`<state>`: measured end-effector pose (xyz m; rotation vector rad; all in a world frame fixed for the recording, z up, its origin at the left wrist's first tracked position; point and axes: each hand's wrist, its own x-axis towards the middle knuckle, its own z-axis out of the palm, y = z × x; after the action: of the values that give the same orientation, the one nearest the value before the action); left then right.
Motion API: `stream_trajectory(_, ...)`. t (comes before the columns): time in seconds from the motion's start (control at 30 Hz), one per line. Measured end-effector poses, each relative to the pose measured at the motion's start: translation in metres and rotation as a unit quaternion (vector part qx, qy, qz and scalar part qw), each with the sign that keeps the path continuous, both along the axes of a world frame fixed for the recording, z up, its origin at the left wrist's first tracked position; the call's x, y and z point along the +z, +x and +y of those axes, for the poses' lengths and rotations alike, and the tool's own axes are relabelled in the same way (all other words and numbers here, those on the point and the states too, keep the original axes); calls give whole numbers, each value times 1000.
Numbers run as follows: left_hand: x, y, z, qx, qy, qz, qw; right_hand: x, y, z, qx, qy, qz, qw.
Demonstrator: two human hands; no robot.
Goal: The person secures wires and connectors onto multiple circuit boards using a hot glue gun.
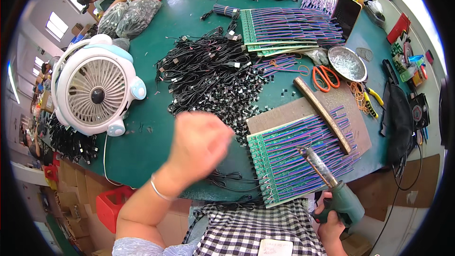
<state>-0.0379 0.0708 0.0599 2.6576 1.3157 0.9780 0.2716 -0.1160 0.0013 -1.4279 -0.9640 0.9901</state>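
Right hand [330,223] wraps tight around the green handle of a soldering iron [327,180], its scorched metal tip hovering over the green circuit strip lined with purple wires [294,156]. That strip lies up and left of the grip, on a brown board [284,111]. Left hand [199,144] is raised and blurred, fingers curled, holding nothing visible, near the heap of black cables [208,76].

Matt green plastic soldering iron [339,194], shiny metal dish [347,63], smooth green mat [156,132].
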Motion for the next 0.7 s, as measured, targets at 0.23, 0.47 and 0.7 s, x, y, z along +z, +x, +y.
stream_trajectory(0.23,-18,-68,85,199,-117,104,967,11,-8,-1,17,-32,78,996)
stream_trajectory(0.47,19,-83,50,124,-191,-14,974,6,-7,-1,24,-54,94,994)
stream_trajectory(0.7,-5,-115,-30,58,-199,103,973,7,-15,12,23,-31,79,996)
